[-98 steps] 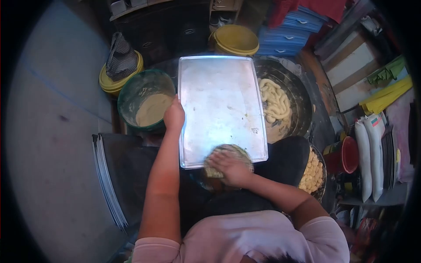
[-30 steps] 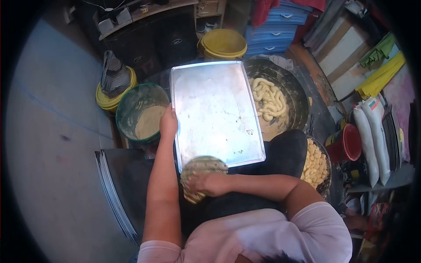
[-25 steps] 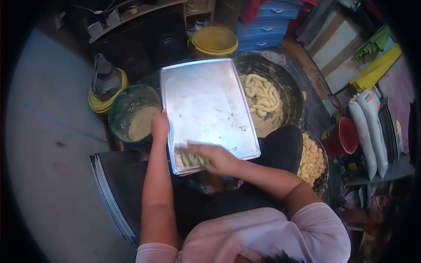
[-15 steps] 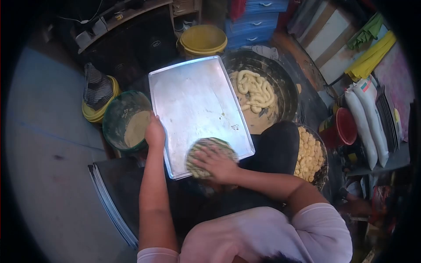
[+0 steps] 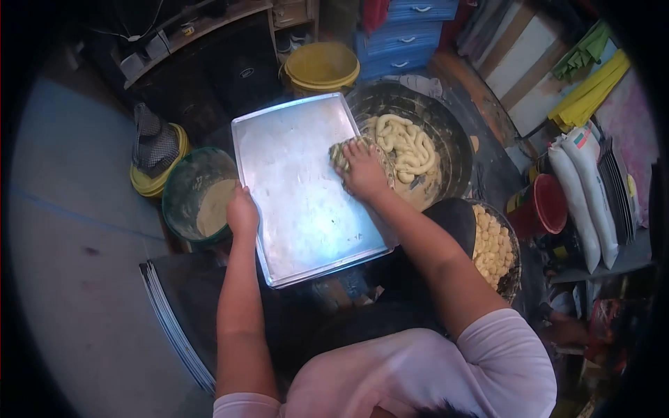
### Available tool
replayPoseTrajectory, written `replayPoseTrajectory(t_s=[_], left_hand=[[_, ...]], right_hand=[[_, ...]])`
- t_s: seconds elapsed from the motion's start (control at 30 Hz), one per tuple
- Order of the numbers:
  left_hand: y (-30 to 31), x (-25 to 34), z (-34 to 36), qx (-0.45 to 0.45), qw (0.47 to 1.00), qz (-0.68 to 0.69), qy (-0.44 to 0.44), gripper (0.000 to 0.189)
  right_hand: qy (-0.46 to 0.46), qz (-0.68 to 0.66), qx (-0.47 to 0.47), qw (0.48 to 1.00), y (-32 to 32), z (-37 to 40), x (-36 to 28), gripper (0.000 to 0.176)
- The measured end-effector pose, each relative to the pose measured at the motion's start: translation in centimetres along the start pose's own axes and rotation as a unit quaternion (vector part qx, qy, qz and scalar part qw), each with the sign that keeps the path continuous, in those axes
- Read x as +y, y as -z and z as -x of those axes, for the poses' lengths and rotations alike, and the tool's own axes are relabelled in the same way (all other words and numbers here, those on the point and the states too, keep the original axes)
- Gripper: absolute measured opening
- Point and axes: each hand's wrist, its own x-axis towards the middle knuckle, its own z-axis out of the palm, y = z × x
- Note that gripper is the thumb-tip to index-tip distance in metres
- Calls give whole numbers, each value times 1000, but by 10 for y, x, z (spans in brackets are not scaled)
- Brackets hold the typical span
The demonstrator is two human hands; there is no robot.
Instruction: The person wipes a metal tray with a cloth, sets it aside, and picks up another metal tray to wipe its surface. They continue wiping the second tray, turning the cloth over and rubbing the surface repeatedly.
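A shiny rectangular metal baking tray [image 5: 300, 195] lies tilted before me, its long sides running away from me. My left hand [image 5: 242, 212] grips the tray's left rim, fingers partly hidden by the edge. Near the upper right rim, my right hand [image 5: 364, 172] presses a green and cream patterned cloth [image 5: 339, 157] against the metal, fingers bent over it. Part of the cloth hangs past the rim, and the palm hides some of it. Small dark specks show on the tray's lower right surface.
Long dough ropes [image 5: 414, 155] lie in a wide dark basin [image 5: 456, 132] to the right. Below it sits a bowl of dough pieces [image 5: 490, 244]. At left stands a green basin [image 5: 182, 182] with pale powder. A yellow bucket [image 5: 322, 66] and red bucket [image 5: 547, 203] stand nearby.
My right hand has moved the cloth from the tray's near edge up to its upper right rim. The left hand keeps its grip, and the tray has shifted slightly left.
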Motion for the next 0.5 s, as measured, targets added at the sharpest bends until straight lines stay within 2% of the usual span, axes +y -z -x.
replayPoseTrajectory(t_s=[0.07,0.13,0.2,0.23,0.3,0.33,0.4,0.43,0.5], left_hand=[[4,3,0,-1,1000,9,9,38],[7,5,2,-4,999,20,25,37],[8,4,0,-26,999,13,24,37],[6,2,-2,-25,999,11,25,37],[0,-3,-2,-33,999,-14,9,38],[-6,-7,-1,-39,999,-16,12,38],[-14,-12,-5,0,999,33,-18,38],[-11,-10,-3,-2,999,33,-17,38],[-2,-2,-2,-17,1000,17,7,37]], right_hand=[[42,-93,-96,990,27,31,-27,56],[170,-149,-89,970,20,86,-40,48],[278,-229,-134,923,27,131,-44,47],[280,-230,-134,922,35,131,-39,47],[299,-196,-204,911,50,133,-25,51],[283,-193,-166,925,50,117,-17,53],[132,-120,-131,975,40,87,2,50],[99,-88,-63,989,43,65,6,47],[52,-95,-16,994,33,35,10,42]])
